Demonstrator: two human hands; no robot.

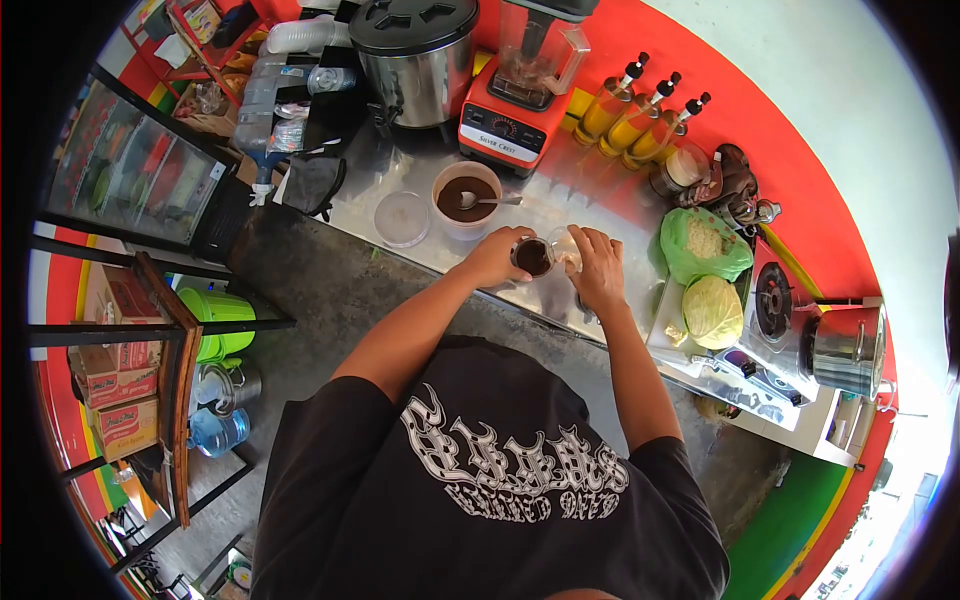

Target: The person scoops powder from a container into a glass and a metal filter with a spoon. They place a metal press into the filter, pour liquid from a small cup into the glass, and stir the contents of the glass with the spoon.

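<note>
My left hand (493, 257) is wrapped round a small clear cup (533, 257) with dark brown contents, over the front of the steel counter. Close beside it, my right hand (598, 268) grips a clear plastic piece (565, 243), which may be a lid or another cup. Both hands are closed, nearly side by side. Just behind my left hand stands a tub (445, 215) of brown powder or paste, with a metal spoon (490, 201) resting in it. A round translucent lid (402, 219) lies left of the tub.
A red blender (515, 115) and a steel pot with black lid (418, 70) stand at the back. Several oil bottles (605, 108) line the wall. On the right are a cabbage (713, 312), a green bag (690, 245) and a gas stove (775, 290).
</note>
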